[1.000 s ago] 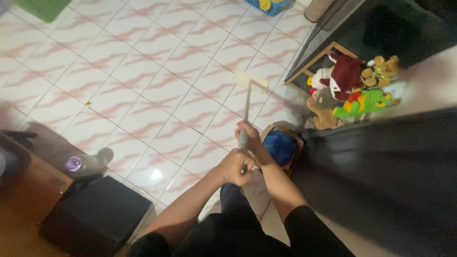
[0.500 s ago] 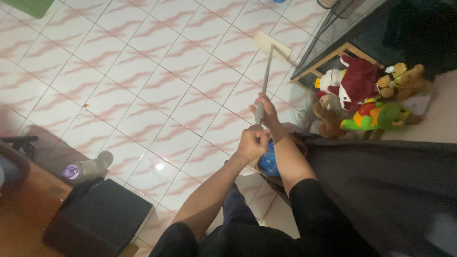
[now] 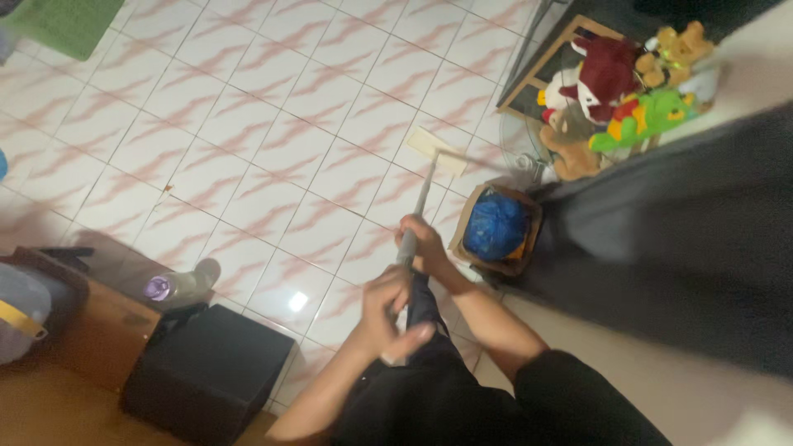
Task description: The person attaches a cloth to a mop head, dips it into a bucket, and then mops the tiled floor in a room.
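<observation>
Both hands' grip holds the mop handle [image 3: 417, 211]; its head [image 3: 436, 151] lies ahead on tiles.

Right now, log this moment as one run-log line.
left hand: grips mop handle | right hand: grips handle higher | mop head: flat on tiled floor | cardboard box: beside

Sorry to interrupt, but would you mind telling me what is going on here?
A person is mopping a tiled floor. Both hands grip the flat mop by its pole: the right hand higher up, the left hand near the end. The mop head lies on the tiles beside a box holding a blue bag, near some stuffed toys.
</observation>
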